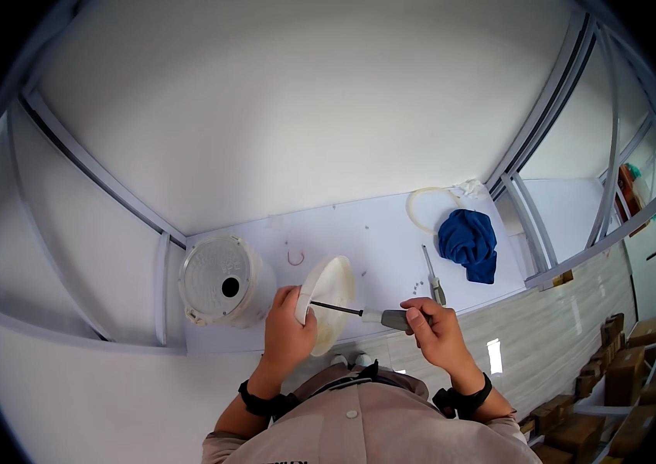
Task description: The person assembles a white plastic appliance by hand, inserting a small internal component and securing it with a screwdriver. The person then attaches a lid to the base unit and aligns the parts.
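Note:
My left hand [289, 331] grips the near left rim of a white, shallow round plastic cover [332, 288], which is tipped up on its edge over the front of the table. In my right hand [439, 337] is a screwdriver [396, 319] with a grey handle, my fingers wrapped round its rear end. Its dark shaft lies level and points left, the tip meeting the cover close to my left fingers. Whether a screw sits under the tip is too small to tell. Left of the cover stands a white cylindrical tub [216, 280] with a dark round hole in its top.
On the white table [320, 224] lie a second screwdriver [434, 280], several small screws [418, 287], a bundled blue cloth [467, 244], a pale yellowish ring [411, 210] and a thin red loop [294, 260]. Metal frames [103, 185] flank the table. Cardboard boxes [623, 377] stand at the lower right.

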